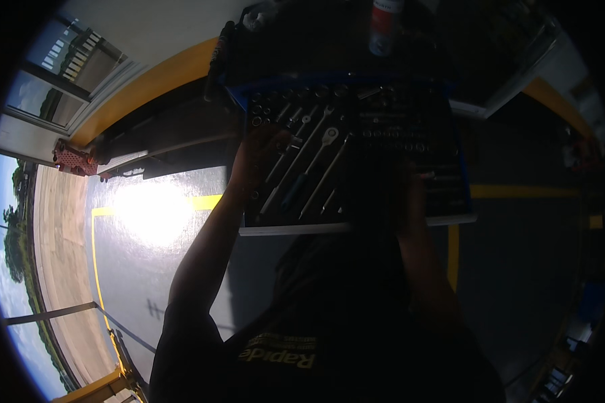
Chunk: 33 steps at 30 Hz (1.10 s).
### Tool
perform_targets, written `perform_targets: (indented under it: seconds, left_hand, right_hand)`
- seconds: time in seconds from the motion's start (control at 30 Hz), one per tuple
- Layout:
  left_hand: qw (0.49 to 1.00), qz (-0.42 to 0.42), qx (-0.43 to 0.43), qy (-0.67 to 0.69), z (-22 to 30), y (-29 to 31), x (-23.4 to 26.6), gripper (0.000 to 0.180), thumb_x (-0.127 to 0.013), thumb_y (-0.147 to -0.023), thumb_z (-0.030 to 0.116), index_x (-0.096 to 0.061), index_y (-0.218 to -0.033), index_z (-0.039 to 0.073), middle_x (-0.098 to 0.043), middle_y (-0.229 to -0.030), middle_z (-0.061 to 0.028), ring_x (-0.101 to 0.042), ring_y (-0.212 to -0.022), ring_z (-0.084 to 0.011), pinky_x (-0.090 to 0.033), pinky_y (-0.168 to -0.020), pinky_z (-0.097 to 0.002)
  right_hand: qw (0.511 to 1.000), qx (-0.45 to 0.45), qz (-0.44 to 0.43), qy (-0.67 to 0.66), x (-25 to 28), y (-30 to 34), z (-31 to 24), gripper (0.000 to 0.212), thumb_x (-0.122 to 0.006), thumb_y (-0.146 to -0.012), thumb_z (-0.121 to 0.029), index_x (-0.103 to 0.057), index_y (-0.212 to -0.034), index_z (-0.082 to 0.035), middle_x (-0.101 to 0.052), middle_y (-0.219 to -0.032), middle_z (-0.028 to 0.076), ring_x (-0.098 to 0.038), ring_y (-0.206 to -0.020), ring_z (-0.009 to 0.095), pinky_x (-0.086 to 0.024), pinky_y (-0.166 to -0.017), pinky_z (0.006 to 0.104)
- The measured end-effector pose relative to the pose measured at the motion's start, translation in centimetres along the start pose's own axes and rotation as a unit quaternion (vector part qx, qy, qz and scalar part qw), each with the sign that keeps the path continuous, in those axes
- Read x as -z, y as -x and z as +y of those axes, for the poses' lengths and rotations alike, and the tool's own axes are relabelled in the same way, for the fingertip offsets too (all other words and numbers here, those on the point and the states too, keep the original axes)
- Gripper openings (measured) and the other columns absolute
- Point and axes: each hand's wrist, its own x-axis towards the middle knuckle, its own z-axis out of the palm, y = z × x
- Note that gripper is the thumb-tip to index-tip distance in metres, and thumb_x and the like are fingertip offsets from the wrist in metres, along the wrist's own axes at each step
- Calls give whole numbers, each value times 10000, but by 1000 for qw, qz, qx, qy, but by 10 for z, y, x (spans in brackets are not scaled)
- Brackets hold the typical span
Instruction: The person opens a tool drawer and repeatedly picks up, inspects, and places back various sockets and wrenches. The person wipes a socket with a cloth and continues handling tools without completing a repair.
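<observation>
A tool drawer is pulled out in front of me, its dark trays holding ratchets, extension bars and rows of sockets. Over its left side is my left hand, fingers curled, with a small silver metal piece at the fingertips. What exactly the fingers grip is too dark to name. A large ratchet and a screwdriver-like tool with a teal handle lie to the right of this hand. My right hand is above the drawer's right part, in shadow and smeared, so its fingers do not show clearly.
A red-and-white spray can stands on the dark cabinet top behind the drawer. To the left, a long dark bench runs along the wall, with a red perforated object at its end. Yellow lines mark the grey floor.
</observation>
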Motion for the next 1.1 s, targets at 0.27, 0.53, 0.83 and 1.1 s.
perform_targets:
  seconds: [0.27,0.53,0.83,1.1]
  left_hand:
    - [987,7,155,52,-22,76,-100,297,-630,-1037,289,-683,-1055,-2,-673,-894,-57,-638,-840,-117,-500,-782,-297]
    - [972,8,188,142,13,84,-92,247,-589,-1061,269,-641,-1009,32,-642,-846,-29,-594,-751,-92,-470,-694,-259]
    - [952,-5,244,183,10,95,-101,261,-537,-1081,245,-647,-1141,16,-649,-918,-40,-608,-792,-95,-497,-704,-274]
    - [993,-27,109,-22,0,103,-106,166,-611,-1036,152,-652,-1078,-3,-659,-880,-52,-619,-818,-95,-503,-726,-284]
  right_hand:
    - [778,373,-69,500,-48,29,-9,352,-620,-1016,-177,-583,-1324,-11,-607,-1272,179,-570,-1242,332,-455,-1050,452]
    - [980,60,61,177,-23,26,-32,439,-535,-1094,-309,-539,-1422,-18,-547,-1433,212,-536,-1333,337,-425,-1110,422]
    - [840,344,-89,409,-53,40,-18,304,-650,-1005,-195,-582,-1239,-13,-645,-1072,183,-675,-1024,338,-529,-879,417]
    - [921,142,-31,361,-44,29,-7,245,-577,-1044,-243,-610,-1155,-27,-704,-1067,200,-696,-1059,379,-523,-887,424]
